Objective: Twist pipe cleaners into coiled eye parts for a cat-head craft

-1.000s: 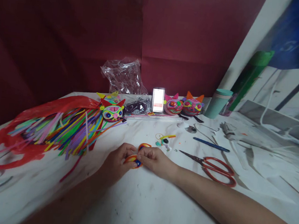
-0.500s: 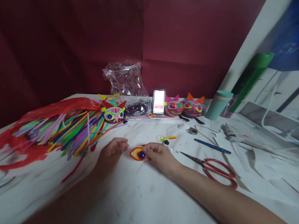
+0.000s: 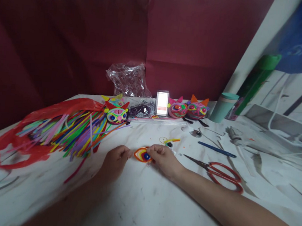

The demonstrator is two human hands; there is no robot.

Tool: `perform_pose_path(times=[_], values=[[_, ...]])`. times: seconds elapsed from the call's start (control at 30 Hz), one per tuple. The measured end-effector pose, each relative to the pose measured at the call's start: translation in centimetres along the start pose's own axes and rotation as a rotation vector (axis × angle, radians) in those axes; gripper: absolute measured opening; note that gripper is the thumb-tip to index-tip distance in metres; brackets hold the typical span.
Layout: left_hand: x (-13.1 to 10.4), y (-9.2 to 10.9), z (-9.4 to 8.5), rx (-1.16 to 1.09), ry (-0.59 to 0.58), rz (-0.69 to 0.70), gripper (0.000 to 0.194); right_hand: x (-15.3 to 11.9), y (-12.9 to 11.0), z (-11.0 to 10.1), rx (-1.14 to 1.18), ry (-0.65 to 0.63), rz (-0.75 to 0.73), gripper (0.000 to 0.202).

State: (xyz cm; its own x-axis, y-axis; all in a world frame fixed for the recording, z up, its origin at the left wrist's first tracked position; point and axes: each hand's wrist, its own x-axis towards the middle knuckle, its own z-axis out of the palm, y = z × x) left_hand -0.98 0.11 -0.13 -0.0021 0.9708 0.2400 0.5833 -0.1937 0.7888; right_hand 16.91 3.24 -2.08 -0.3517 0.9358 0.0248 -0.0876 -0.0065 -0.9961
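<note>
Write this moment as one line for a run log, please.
right hand: pinching eye-shaped piece | left hand: beside its pointed end, contact unclear | scissors: lying on table, to the right

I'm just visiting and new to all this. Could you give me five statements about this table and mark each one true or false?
1. The right hand holds an orange-edged, eye-shaped piece. True.
2. The left hand holds the scissors. False: the scissors lie on the table, on the right side of the picture.
3. The decorated head with orange ears sits at the back of the table. True.
4. The lidded cup stands left of the colourful strips. False: the lidded cup is well to the right of the strips.
5. The scissors have red handles. True.
</note>
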Motion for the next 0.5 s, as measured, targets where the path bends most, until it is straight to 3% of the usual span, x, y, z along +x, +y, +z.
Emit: perform_pose_path(times=[0.07, 0.17, 0.23, 0.3, 0.4, 0.5], values=[[0.1, -0.2, -0.1, 0.010, 0.025, -0.001, 0.024, 0.1, 0.3, 0.0, -0.008, 0.010, -0.003, 0.034], [0.1, -0.4, 0.0, -0.001, -0.034, -0.001, 0.021, -0.1, 0.4, 0.3, -0.015, -0.009, 0.002, 0.033], [0.2, -0.4, 0.2, -0.010, -0.084, -0.003, 0.022, -0.2, -0.1, 0.4, -0.046, -0.023, -0.014, 0.034], [0.3, -0.5, 0.1, 0.021, -0.064, -0.014, 0.024, -0.1, -1.2, -0.1, -0.113, 0.017, -0.087, 0.033], [0.9, -1.0, -0.6, 0.128, 0.039, -0.038, 0.027, 0.9, -3.3, -2.5, -0.299, 0.189, -0.230, 0.031], [1.8, -2.0, -1.4, 0.304, 0.057, -0.021, 0.028, 2.2, -4.9, -6.2, -0.417, 0.293, -0.259, 0.026]])
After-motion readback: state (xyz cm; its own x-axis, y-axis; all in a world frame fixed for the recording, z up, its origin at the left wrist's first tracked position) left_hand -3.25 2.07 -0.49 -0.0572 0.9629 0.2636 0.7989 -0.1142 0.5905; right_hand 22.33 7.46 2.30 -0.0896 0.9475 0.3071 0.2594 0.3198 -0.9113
